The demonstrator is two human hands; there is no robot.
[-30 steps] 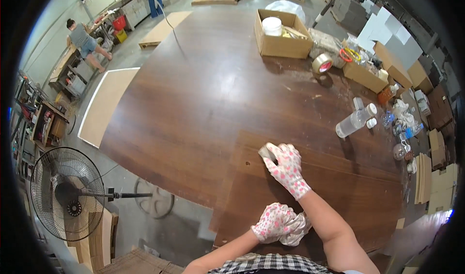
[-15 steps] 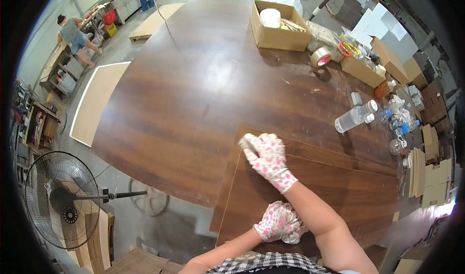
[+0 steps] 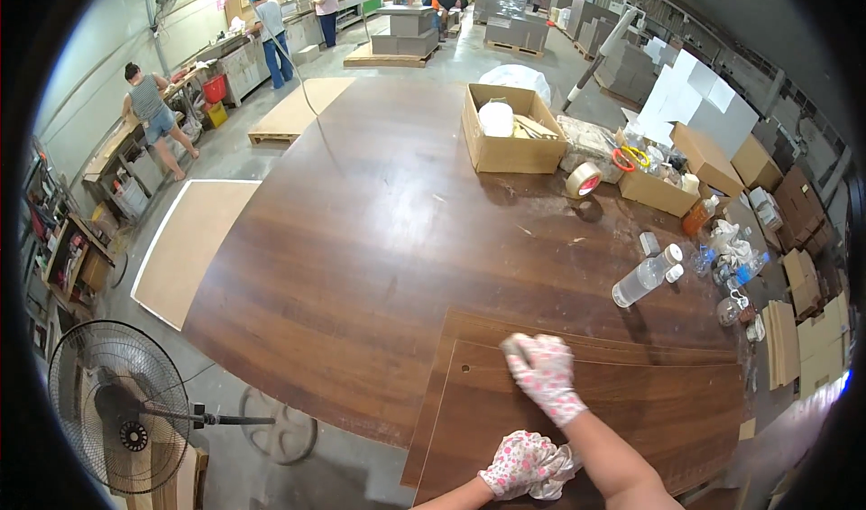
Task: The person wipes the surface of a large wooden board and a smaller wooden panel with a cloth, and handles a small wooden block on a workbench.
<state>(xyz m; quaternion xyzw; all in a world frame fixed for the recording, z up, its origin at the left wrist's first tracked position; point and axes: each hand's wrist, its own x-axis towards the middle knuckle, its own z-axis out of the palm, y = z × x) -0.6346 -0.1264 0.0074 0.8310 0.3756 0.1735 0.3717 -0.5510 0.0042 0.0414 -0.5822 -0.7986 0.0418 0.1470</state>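
My right hand (image 3: 544,375), in a white glove with pink flowers, is closed over the far edge of the top brown wood-grain panel (image 3: 649,411). A small greyish thing seems to sit under its fingertips, too hidden to name. Nearer to me, my left hand (image 3: 516,465), gloved alike, grips a crumpled white cloth (image 3: 557,476) above the same panel. A small round hole (image 3: 465,367) shows by that panel's far left corner. Beneath it lies another brown panel (image 3: 451,352), whose margin sticks out at the left and far sides.
The large brown table (image 3: 361,248) bears a clear bottle (image 3: 642,280), a tape roll (image 3: 583,180), and an open carton (image 3: 514,149). Scissors (image 3: 624,158) and another carton (image 3: 657,192) are at the right. A fan (image 3: 122,411) stands at left; several people work beyond.
My right hand has slid rightward from the panel's far left corner, baring the hole. My left hand still grips the cloth. The view has tilted up, showing more of the room.
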